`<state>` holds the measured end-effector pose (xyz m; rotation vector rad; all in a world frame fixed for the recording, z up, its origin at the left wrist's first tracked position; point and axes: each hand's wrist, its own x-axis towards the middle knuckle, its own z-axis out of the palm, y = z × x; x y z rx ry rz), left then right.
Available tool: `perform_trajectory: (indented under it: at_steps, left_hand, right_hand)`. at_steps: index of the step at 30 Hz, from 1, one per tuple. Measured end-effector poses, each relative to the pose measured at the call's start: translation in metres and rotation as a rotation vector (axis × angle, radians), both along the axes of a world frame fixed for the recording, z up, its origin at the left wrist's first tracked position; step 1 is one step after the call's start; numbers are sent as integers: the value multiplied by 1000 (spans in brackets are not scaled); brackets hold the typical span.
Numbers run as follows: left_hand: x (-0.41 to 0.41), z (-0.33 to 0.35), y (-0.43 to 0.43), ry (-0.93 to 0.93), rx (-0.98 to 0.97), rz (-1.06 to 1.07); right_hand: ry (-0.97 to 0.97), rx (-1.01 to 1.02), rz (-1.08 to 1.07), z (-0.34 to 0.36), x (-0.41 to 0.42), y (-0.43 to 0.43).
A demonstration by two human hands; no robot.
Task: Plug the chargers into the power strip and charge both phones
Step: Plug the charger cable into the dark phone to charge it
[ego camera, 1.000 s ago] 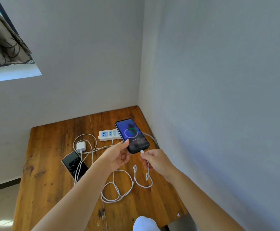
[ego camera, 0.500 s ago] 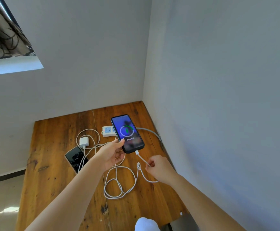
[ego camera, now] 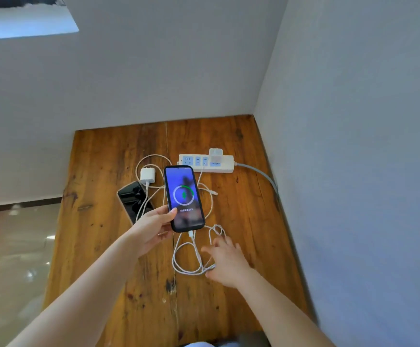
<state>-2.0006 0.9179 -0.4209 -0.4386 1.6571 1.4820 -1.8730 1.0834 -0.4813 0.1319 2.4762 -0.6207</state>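
My left hand (ego camera: 154,227) holds a dark phone (ego camera: 184,197) above the table; its lit screen shows a green charging ring, and a white cable (ego camera: 191,256) is plugged into its bottom end. That cable loops across the wood. My right hand (ego camera: 225,259) hovers over the loops with fingers spread, holding nothing. A white power strip (ego camera: 225,167) lies at the back with one white charger (ego camera: 215,155) plugged into it. A second white charger (ego camera: 147,175) lies loose on the table. A second phone (ego camera: 132,199) with a dark screen lies to the left.
The wooden table (ego camera: 104,234) sits in a corner, with white walls behind and on the right. The strip's grey cord (ego camera: 261,174) runs along the right wall. A shiny floor lies beyond the table's left edge.
My right hand let go of the cable at the phone's bottom end and dropped toward the table, fingers spreading. The view tilted down, so the power strip and its charger now show.
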Motion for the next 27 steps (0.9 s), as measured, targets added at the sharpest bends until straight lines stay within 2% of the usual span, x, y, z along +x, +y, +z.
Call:
perform_trajectory:
  at_steps: [4, 9, 11, 15, 17, 20, 23, 27]
  left_hand:
    - [11, -22, -21, -30, -11, 27]
    - [15, -30, -24, -37, 5, 19]
    - [17, -30, -16, -28, 24, -8]
    - [23, -29, 20, -35, 86, -67]
    - [29, -33, 45, -55, 89, -90]
    - [41, -47, 84, -86, 86, -147]
    - [51, -69, 112, -120, 39, -185]
    - [59, -100, 126, -196, 6, -199]
  right_hand:
    - [-20, 127, 186, -30, 4, -25]
    - [45, 344, 253, -35, 7, -17]
    - [75, 364, 194, -32, 10, 2]
    - [216, 364, -92, -17, 27, 56]
    - [192, 424, -191, -9, 39, 81]
    - [81, 475, -177, -7, 57, 104]
    - [37, 379, -187, -13, 73, 112]
    - [65, 243, -326, -17, 80, 113]
